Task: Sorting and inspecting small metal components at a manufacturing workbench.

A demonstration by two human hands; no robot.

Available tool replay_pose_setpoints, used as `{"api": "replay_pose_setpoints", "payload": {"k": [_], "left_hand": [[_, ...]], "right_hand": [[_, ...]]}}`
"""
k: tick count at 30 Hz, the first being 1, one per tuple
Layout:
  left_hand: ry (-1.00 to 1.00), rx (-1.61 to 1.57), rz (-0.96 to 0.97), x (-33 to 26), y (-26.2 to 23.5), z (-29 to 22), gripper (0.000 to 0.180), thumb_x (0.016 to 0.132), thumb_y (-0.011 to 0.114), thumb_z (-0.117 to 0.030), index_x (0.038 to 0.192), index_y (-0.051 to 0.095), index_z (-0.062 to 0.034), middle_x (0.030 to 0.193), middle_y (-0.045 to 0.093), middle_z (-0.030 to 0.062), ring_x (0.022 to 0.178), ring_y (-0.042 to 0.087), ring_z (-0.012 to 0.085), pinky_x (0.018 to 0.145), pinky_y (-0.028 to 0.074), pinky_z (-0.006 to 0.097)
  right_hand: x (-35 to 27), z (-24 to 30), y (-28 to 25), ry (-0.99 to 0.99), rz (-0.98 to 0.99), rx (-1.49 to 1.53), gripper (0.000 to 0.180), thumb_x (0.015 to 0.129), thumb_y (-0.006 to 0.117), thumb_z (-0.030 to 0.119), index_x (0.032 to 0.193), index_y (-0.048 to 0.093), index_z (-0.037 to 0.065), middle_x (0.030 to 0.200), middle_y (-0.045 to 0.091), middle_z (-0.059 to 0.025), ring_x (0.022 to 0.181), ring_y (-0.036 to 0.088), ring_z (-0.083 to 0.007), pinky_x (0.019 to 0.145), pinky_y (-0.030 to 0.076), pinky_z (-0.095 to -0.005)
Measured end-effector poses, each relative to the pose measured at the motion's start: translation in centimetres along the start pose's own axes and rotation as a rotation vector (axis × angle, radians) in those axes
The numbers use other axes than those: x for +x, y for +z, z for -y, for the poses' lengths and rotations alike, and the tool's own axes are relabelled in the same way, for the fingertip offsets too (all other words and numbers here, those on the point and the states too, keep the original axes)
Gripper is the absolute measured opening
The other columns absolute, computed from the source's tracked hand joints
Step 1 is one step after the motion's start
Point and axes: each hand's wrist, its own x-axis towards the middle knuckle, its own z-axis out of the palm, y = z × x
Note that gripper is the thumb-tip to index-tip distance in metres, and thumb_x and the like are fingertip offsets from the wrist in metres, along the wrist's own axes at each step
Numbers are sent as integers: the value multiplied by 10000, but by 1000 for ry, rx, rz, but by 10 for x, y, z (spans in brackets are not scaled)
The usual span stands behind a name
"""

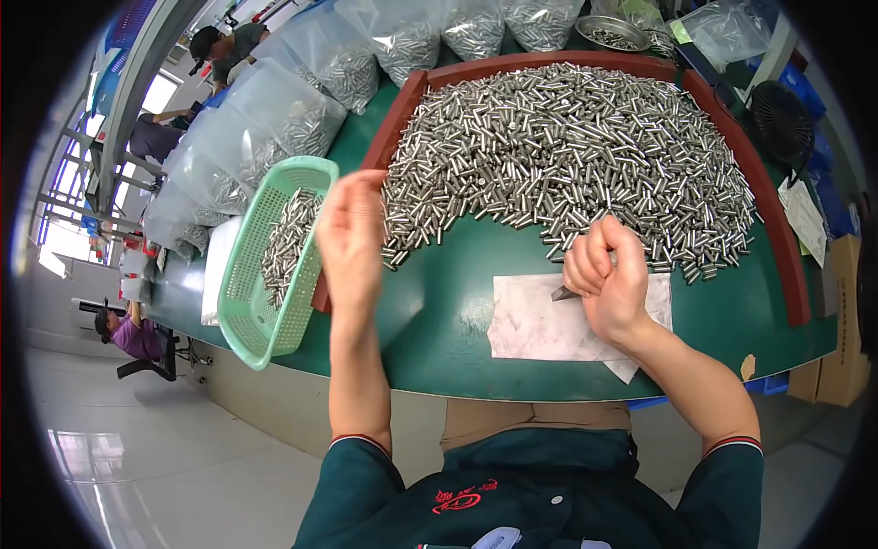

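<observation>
My right hand (608,279) is shut on a small tool (564,294). My left hand (352,233) is open beside the basket (240,302); a bump could spill its pins (285,240).

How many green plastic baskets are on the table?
1. The green basket sits at the table's left edge, beside the left hand, and holds small metal pins. Others may be hidden behind the clear bags.
</observation>
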Motion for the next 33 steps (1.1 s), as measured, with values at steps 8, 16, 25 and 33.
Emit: {"api": "replay_pose_setpoints", "payload": {"k": [8,16,25,33], "left_hand": [[338,1206,-616,46,-124,9,229,853,469,-183,926,575,7,887,590,176,785,565,299,697,428,371],[487,800,-134,31,-25,15,80,727,596,-57,775,592,7,703,564,121,681,543,265,633,423,338],[712,912,399,17,22,35,190,609,541,78,769,579,-18,788,527,91,750,507,268,649,420,354],[826,1156,669,22,20,34,222,617,526,2,817,578,-78,883,503,44,856,478,205,729,386,321]], "right_hand": [[0,1,2,17,25,-4,410,876,322,238,493,266,102,406,250,7,359,178,-81,353,163,-239],[1,3,-1,30,1,-8,409,878,326,243,498,265,102,406,249,7,360,180,-81,353,169,-238],[1,4,2,35,-1,-18,412,881,319,246,499,261,104,406,246,6,363,179,-79,354,173,-237],[1,4,2,44,-3,-12,398,871,322,229,498,264,102,407,250,4,363,182,-79,354,173,-236]]}}
